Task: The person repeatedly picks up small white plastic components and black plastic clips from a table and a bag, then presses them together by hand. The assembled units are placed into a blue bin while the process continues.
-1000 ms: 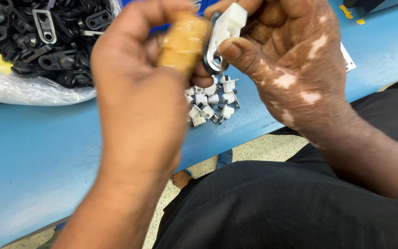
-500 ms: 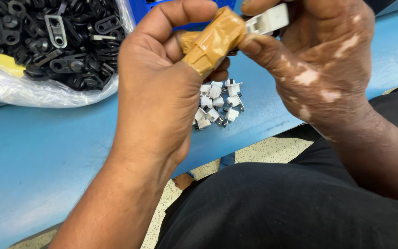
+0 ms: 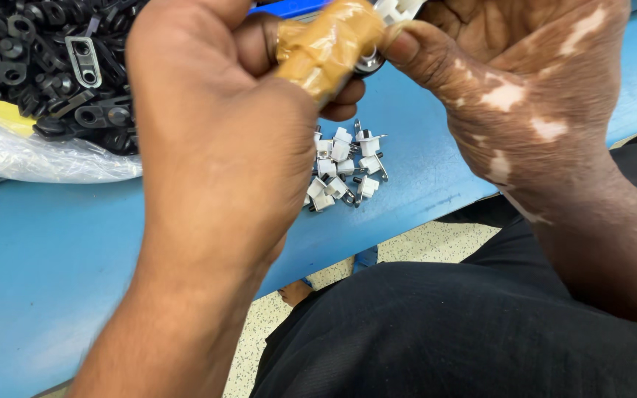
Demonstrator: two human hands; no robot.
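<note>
Up near the far edge of the blue surface (image 3: 53,250), the left hand (image 3: 215,147) was clenched around a tape-wrapped handle (image 3: 327,46), apparently for a firm grip while the part was worked. Its long axis ran from lower left up to the right, pointing at the right hand (image 3: 525,96), whose fingers (image 3: 422,55) pinched a small white clip (image 3: 398,9) with a metal ring against the handle's tip. Below lay a heap of white clips (image 3: 344,171); far left, black plastic parts (image 3: 46,59) sat in a clear bag (image 3: 31,158).

White clip (image 3: 399,9) cut off at top edge
</note>
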